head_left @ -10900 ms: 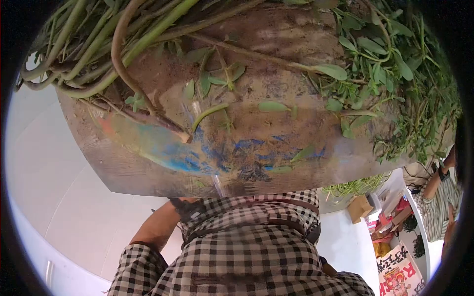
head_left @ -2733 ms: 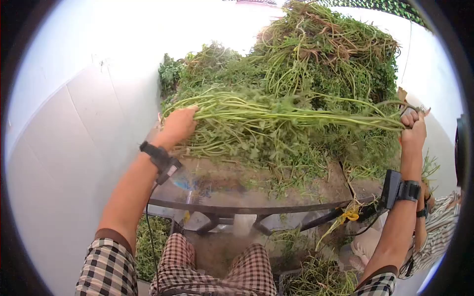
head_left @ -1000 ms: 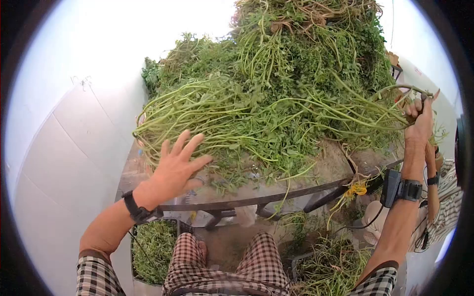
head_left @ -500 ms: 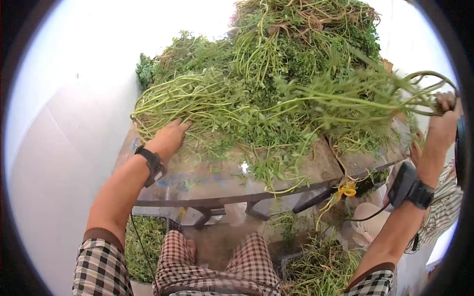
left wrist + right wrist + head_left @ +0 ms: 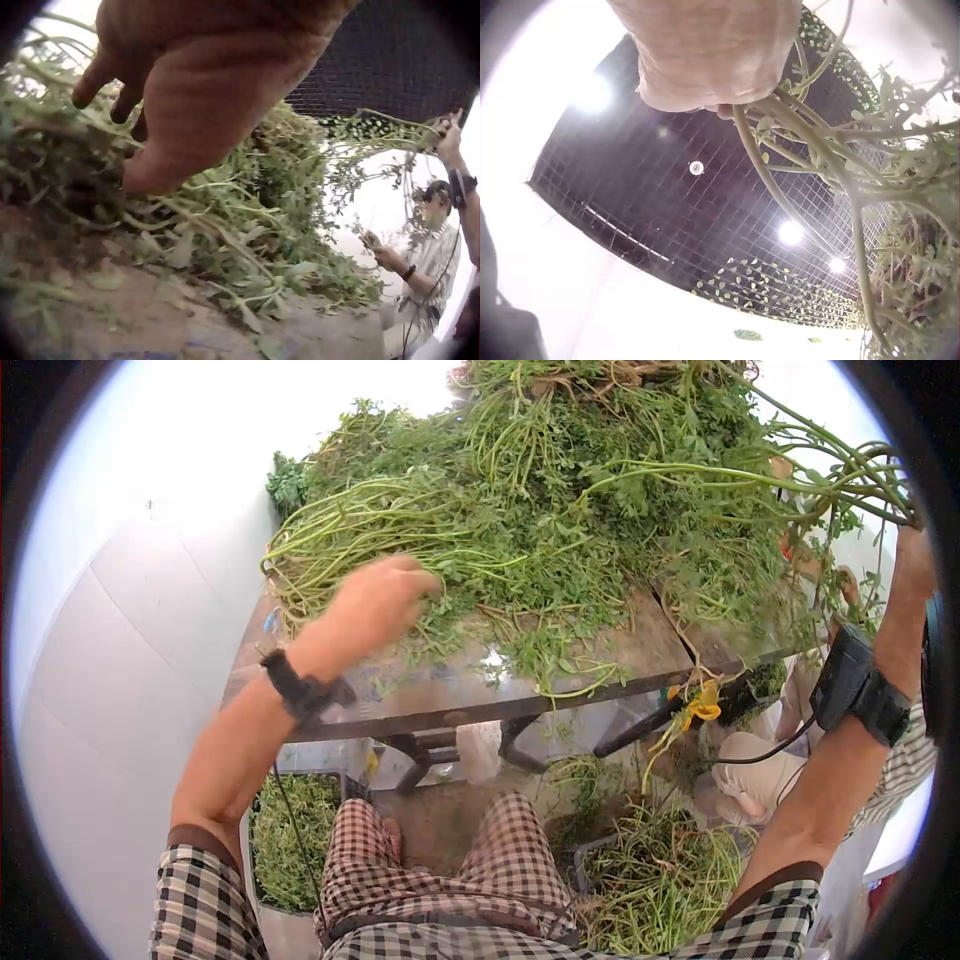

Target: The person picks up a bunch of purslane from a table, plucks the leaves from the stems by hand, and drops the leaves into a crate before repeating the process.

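At the right edge of the head view, my right hand (image 5: pixel 914 545) grips a bunch of purslane (image 5: pixel 830 475) by its thick stem ends, raised above the table. In the right wrist view, several stems (image 5: pixel 802 120) come out from under that fist. My left hand (image 5: pixel 375 600), blurred, is over the near left of the table, close to a pile of cut purslane (image 5: pixel 370 525). The left wrist view shows its fingers (image 5: pixel 94 79) loosely bent above leafy stems (image 5: pixel 217 225), with nothing held.
A tall heap of greens (image 5: pixel 620 450) covers the back of the table (image 5: pixel 440 710). Crates of greens stand on the floor, left (image 5: pixel 295 840) and right (image 5: pixel 650 890). A yellow tie (image 5: pixel 705 702) hangs at the front edge. Another person (image 5: pixel 431 262) is at the right.
My right hand has gone right and up with a bunch, pulling it away from the pile. My left hand released its stems, pressed on the pile, then lifted slightly rightward.
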The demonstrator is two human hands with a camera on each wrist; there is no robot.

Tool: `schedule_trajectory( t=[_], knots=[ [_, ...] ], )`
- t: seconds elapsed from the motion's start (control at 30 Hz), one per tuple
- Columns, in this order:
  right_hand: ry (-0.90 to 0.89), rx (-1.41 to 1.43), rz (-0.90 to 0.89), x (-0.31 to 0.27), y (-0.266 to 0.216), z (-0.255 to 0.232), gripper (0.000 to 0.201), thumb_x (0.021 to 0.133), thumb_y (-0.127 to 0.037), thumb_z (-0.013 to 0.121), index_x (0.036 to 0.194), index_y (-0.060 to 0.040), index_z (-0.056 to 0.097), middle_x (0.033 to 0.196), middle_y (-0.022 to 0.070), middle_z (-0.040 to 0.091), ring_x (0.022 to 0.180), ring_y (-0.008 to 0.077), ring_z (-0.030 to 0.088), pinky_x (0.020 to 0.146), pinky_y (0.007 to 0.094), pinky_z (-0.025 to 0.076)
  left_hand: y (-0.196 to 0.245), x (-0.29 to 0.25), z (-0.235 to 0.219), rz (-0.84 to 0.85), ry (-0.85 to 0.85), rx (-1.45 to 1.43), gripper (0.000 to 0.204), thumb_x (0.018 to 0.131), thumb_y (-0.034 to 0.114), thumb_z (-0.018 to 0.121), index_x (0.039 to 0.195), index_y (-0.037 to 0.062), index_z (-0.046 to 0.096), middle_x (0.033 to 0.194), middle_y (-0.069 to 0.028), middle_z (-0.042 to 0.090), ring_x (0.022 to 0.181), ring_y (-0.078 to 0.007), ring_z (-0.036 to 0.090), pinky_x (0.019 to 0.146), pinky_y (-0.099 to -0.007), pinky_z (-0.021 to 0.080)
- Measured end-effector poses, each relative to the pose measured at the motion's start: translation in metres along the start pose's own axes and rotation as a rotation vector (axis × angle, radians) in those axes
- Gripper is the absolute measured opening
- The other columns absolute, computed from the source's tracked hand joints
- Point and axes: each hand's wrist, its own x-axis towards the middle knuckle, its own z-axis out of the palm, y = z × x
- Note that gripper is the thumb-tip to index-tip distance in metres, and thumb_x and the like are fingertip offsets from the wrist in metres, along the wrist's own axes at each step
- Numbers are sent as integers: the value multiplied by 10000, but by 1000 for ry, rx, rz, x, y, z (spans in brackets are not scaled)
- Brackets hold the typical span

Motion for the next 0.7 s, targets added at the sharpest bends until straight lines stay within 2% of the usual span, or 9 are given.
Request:
schedule_trajectory(
  t=[0.1,0.17,0.27,0.37,0.4,0.47,0.53,0.67,0.7],
  knots=[
    [-178,52,-68,2,4,-8,313,937,-286,348,707,-74,357,538,16,372,391,88,327,325,232,320,68,12,22,341,-192,-455,338,734,93,576,1071,76,570,987,-176,581,841,-326,579,727,-398,476],
    [-161,32,3,-7,-3,-5,321,941,-290,348,705,-72,357,539,11,375,394,86,328,328,229,322,105,17,44,447,-77,-569,349,740,146,591,1077,62,553,918,-178,597,845,-343,575,732,-410,468],
    [-147,8,53,-12,-5,-13,333,945,-296,351,702,-69,356,541,4,378,397,84,330,333,227,325,114,49,70,221,-188,-294,400,724,221,620,1076,48,542,851,-194,601,856,-351,571,733,-417,463],
    [-125,-70,93,-12,-12,-26,357,944,-306,361,670,-77,352,538,6,373,396,90,326,338,231,328,105,70,72,196,-257,-424,432,701,280,646,1052,46,552,861,-211,596,852,-367,568,731,-432,461],
    [-88,-54,125,-12,-12,-29,364,944,-310,360,663,-79,353,536,7,370,397,92,327,339,233,330,93,79,99,327,-123,-378,437,708,304,653,1038,36,553,825,-196,599,791,-326,592,687,-418,472],
    [-20,-29,238,-12,-18,-32,376,944,-319,360,651,-83,364,531,9,362,411,102,332,362,246,339,44,94,162,97,-63,-518,397,741,279,635,1037,29,549,805,-166,601,746,-288,593,660,-396,474],
    [-296,226,357,29,49,-114,180,899,-157,370,747,-70,413,648,9,377,599,122,360,587,234,347,3,111,186,-50,63,-738,357,769,246,616,1041,26,547,782,-139,599,707,-245,584,633,-373,472],
    [-132,131,334,7,19,-73,268,931,-224,368,707,-81,406,598,-1,360,528,108,352,502,231,349,-12,114,151,58,307,-552,311,799,165,582,1074,28,539,744,-109,594,650,-176,545,595,-337,455],
    [-14,72,302,1,9,-57,323,936,-267,369,672,-82,388,563,3,360,480,110,347,452,239,347,8,103,127,-94,274,-556,285,787,168,567,1021,6,572,795,-125,612,707,-239,567,634,-360,466]
  ],
)
